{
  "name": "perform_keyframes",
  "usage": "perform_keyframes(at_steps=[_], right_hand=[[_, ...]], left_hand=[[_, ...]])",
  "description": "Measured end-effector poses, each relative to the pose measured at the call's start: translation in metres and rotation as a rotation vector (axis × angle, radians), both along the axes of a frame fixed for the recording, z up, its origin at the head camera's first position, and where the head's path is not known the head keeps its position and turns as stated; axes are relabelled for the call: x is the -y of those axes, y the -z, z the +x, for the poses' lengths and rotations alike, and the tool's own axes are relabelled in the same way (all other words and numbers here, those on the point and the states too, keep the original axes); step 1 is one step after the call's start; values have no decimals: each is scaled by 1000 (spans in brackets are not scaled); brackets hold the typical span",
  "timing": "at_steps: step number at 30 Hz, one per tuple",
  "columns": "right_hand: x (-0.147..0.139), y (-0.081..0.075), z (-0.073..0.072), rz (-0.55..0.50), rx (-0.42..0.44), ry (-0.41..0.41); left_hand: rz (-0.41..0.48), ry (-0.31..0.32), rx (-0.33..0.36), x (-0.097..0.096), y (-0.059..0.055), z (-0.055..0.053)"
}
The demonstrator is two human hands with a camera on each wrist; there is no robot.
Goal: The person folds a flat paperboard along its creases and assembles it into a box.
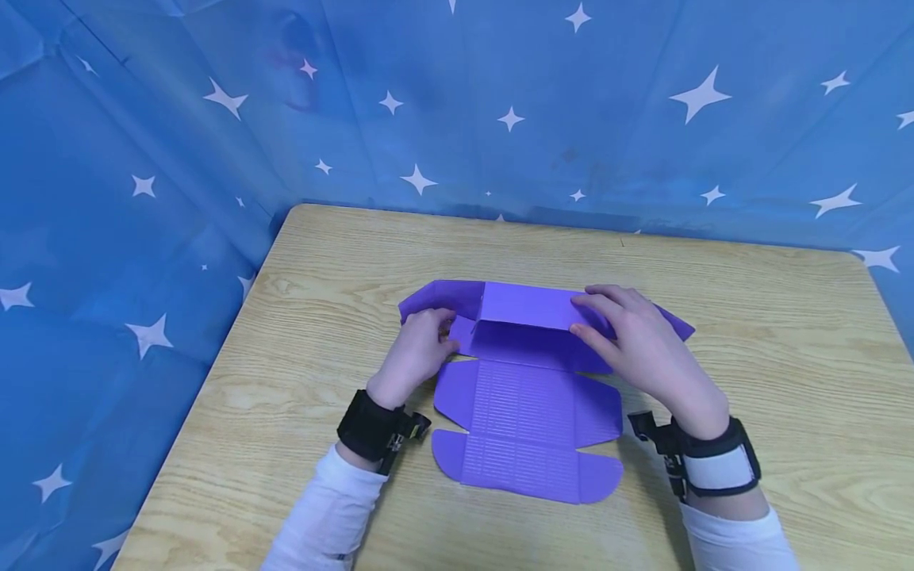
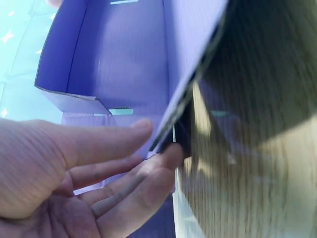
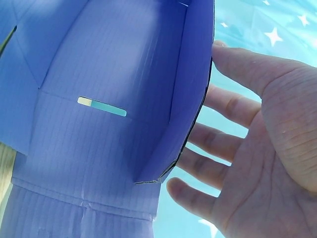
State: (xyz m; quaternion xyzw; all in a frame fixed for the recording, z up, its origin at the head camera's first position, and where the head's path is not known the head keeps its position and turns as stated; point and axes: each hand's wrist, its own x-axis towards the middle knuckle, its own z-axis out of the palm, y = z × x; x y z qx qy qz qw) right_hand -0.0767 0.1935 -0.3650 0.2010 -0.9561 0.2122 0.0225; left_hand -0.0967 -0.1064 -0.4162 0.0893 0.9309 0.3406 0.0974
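We judge the purple cardboard box point(image 1: 524, 396) near the table's point(image 1: 286, 333) middle light, stiff yet easily creased, best held by its edges, as our left hand point(image 1: 417, 341) pinches a flap point(image 2: 195, 34) toward the table's left and our right hand point(image 1: 639, 341) a raised wall point(image 1: 528, 305) toward its right.

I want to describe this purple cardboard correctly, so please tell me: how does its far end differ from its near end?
The far end of the purple cardboard is folded up; the near end lies almost flat on the table.
The far end has angular side flaps; the near end has rounded side flaps.
The left hand and right hand are at the far end; neither touches the near end.
Both ends are purple.
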Motion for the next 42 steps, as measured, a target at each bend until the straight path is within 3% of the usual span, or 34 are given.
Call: perform_keyframes(at_steps=[8,15,27,33,42], right_hand=[[0,0,0,2,10,6],[1,-1,2,5,17,5],[3,-3,3,21,7,-3],[4,-3,5,30,17,-7],[5,-3,7,29,-16,-12]], left_hand=[[112,-25,8,-4,-1,0],[206,31,59,-9,-7,3],[201,68,43,-10,-9,4],[202,61,55,-11,-8,5],[212,68,20,-12,-5,5]])
